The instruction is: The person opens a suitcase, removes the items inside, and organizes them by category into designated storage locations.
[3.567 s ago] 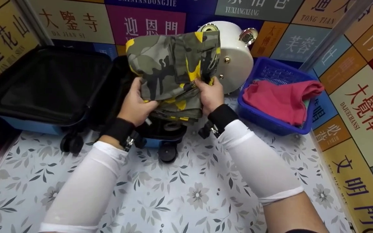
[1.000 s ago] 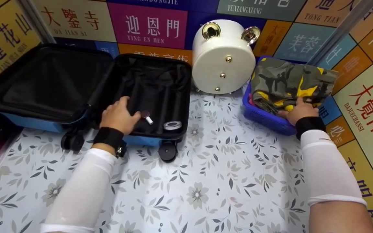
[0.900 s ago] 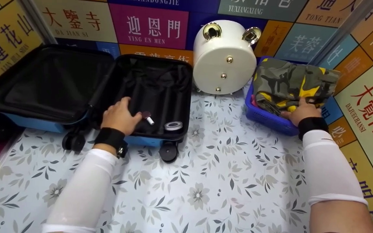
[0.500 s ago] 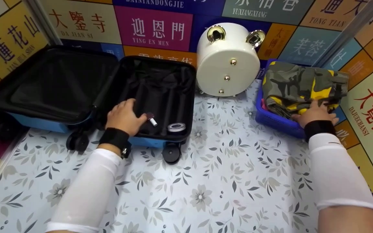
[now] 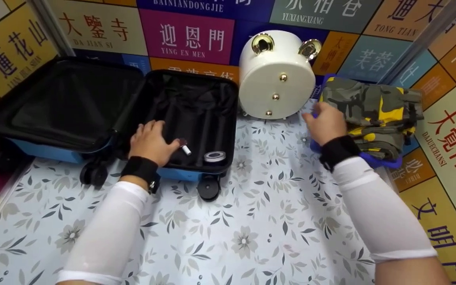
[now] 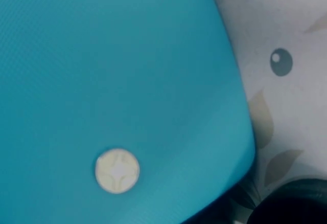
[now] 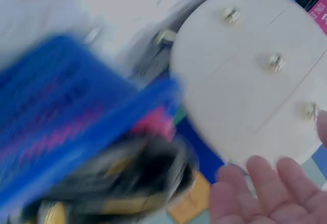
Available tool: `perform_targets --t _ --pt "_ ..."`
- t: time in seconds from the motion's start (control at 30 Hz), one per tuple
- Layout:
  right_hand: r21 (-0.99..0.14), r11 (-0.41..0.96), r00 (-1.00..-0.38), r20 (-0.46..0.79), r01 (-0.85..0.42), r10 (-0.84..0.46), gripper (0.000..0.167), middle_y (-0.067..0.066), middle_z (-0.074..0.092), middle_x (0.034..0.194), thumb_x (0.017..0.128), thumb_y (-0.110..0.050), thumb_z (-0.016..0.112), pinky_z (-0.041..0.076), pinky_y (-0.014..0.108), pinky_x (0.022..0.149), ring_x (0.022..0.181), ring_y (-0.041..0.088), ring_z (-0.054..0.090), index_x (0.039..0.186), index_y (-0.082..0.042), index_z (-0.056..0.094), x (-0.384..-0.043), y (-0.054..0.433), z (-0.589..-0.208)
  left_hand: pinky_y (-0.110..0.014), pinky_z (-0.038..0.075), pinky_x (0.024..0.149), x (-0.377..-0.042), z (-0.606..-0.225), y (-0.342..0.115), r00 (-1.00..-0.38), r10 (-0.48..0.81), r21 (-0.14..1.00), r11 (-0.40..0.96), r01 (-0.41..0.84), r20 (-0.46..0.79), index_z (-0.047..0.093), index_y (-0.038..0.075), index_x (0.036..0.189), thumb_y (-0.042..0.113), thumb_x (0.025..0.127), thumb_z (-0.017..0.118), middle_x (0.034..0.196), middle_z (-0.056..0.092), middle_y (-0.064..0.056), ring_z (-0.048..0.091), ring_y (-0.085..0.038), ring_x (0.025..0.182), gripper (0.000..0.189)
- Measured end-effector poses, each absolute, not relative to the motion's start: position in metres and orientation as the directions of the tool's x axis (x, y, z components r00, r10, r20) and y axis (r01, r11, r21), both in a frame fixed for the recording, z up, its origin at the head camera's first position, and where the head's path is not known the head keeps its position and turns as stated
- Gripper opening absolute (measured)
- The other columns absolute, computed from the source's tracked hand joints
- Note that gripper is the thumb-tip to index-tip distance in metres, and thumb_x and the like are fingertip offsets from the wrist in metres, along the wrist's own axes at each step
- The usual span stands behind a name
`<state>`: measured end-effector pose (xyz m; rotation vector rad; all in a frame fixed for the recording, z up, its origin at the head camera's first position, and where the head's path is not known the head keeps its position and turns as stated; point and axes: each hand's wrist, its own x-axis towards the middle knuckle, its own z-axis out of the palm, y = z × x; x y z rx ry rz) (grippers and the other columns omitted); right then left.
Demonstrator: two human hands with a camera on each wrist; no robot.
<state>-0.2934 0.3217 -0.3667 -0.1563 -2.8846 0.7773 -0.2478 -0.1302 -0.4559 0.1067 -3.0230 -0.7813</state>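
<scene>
My left hand (image 5: 151,143) lies over the near edge of an open black-lined suitcase (image 5: 228,118), fingers spread. Its thumb tip is right by a small dark bottle with a white cap (image 5: 186,149). My right hand (image 5: 326,123) is at the left rim of a blue plastic basket (image 5: 374,161), holding nothing, with its fingers (image 7: 265,183) loosely bent in the right wrist view. A folded camouflage garment (image 5: 390,107), grey-green with yellow patches, fills the basket top. In the left wrist view the suitcase's blue shell (image 6: 127,81) covers most of the picture.
Between suitcase and basket stands a round white cabinet (image 5: 263,93) with gold knobs and ear-like rings. A flat round white item (image 5: 215,156) lies in the suitcase's right half. The suitcase's left half (image 5: 69,103) lies beside it. Printed wall panels (image 5: 190,39) enclose the flowered surface.
The camouflage garment, earlier in both hands by the suitcase, now lies in the basket over the pink cloth. My right hand has left it and moved left; the left hand stays put lately.
</scene>
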Motion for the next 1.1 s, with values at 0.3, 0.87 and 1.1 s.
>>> perform_targets --t 0.3,0.87,1.1 --pt "-0.699 0.71 -0.962 0.125 0.088 0.243 0.051 0.017 0.066 0.133 0.101 -0.038 0.069 0.049 0.043 0.1 0.118 0.033 0.061 0.138 -0.004 0.059 -0.345 0.266 -0.357 -0.069 0.011 0.122 -0.249 -0.457 -0.129 -0.996 -0.081 0.475 0.876 -0.086 -0.031 0.04 0.011 0.16 0.06 0.095 0.066 0.169 0.026 -0.023 0.009 -0.055 0.155 0.086" --pt "-0.753 0.652 -0.944 0.142 0.093 0.298 0.037 0.012 0.067 0.115 0.104 -0.024 0.065 0.05 0.03 0.085 0.104 0.023 0.063 0.132 -0.002 0.058 -0.382 0.239 -0.362 -0.071 0.006 0.122 -0.249 -0.457 -0.129 -0.995 -0.1 0.451 0.887 -0.096 -0.015 0.039 0.015 0.162 0.063 0.092 0.068 0.171 0.019 -0.022 0.003 -0.056 0.155 0.09" --pt "-0.743 0.662 -0.926 0.18 0.093 0.332 0.026 0.011 0.068 0.115 0.104 -0.022 0.066 0.049 0.031 0.091 0.104 0.023 0.063 0.118 -0.002 0.059 -0.39 0.237 -0.367 -0.071 0.006 0.121 -0.25 -0.458 -0.128 -0.995 -0.099 0.438 0.893 -0.1 -0.026 0.038 0.017 0.163 0.067 0.092 0.066 0.172 0.017 -0.022 0.002 -0.055 0.156 0.092"
